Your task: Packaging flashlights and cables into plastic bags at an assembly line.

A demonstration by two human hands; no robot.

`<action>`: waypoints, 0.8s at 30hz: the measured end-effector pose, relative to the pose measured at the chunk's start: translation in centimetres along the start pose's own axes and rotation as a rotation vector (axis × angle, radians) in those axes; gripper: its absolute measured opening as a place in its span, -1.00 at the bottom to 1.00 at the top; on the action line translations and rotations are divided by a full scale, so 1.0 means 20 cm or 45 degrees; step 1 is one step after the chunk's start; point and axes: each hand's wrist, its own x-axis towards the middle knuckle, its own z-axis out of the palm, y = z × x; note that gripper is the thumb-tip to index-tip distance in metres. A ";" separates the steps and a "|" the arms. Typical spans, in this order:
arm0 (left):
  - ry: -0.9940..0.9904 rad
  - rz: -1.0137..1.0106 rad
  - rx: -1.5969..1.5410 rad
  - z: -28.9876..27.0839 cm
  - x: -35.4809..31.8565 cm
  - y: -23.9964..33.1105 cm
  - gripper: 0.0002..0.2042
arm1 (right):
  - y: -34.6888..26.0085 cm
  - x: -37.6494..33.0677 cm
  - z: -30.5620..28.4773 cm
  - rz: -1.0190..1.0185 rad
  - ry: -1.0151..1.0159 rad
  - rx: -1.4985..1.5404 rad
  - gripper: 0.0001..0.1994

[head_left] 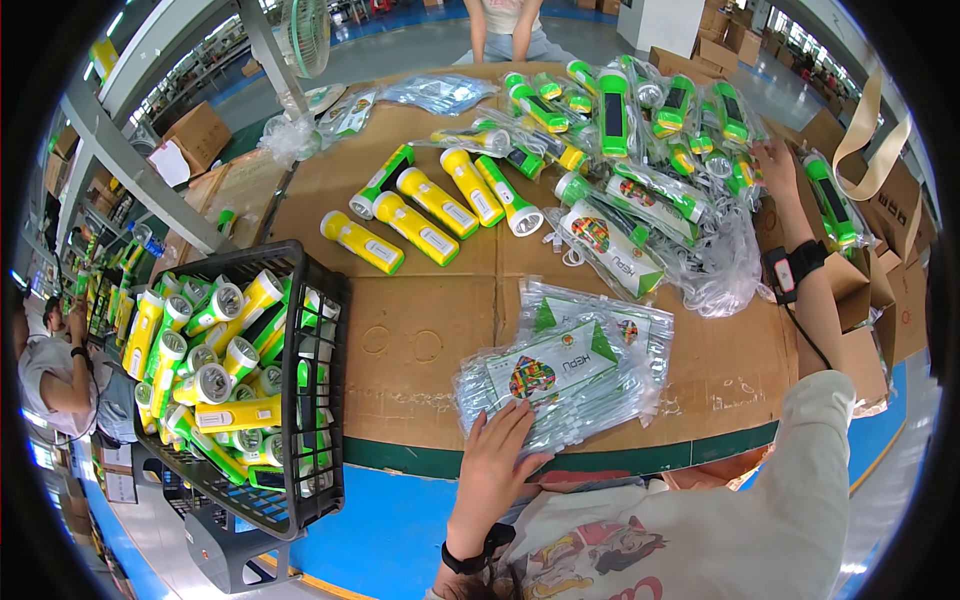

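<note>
Printed shirt [600, 545] — left fingers [510, 425] on clear bags [580, 415] — lettered white-and-green label [566, 362] uppermost

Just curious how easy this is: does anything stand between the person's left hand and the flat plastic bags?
Nothing visible does: the left hand lies with its fingers over the near left edge of the plastic bags.

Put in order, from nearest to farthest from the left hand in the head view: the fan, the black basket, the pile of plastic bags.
1. Pile of plastic bags: just ahead, touching the left hand.
2. Black basket: to the hand's left.
3. Fan: in the background, upper left.
</note>
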 end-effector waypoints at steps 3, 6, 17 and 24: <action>-0.001 -0.024 -0.062 -0.01 0.01 -0.02 -0.52 | -0.01 -0.19 -0.03 -0.223 0.074 -0.200 -0.72; -0.036 0.023 -0.071 -0.02 0.01 -0.05 -0.57 | -0.22 -0.52 -0.06 -0.441 0.233 -0.103 -0.75; 0.092 -0.049 -0.209 0.00 0.07 -0.04 -0.87 | -0.79 -1.67 0.18 -1.268 -1.428 0.034 -0.73; 0.215 -0.157 -0.251 0.01 0.05 -0.01 -0.85 | -0.79 -1.72 0.29 -1.372 -1.191 0.190 -0.71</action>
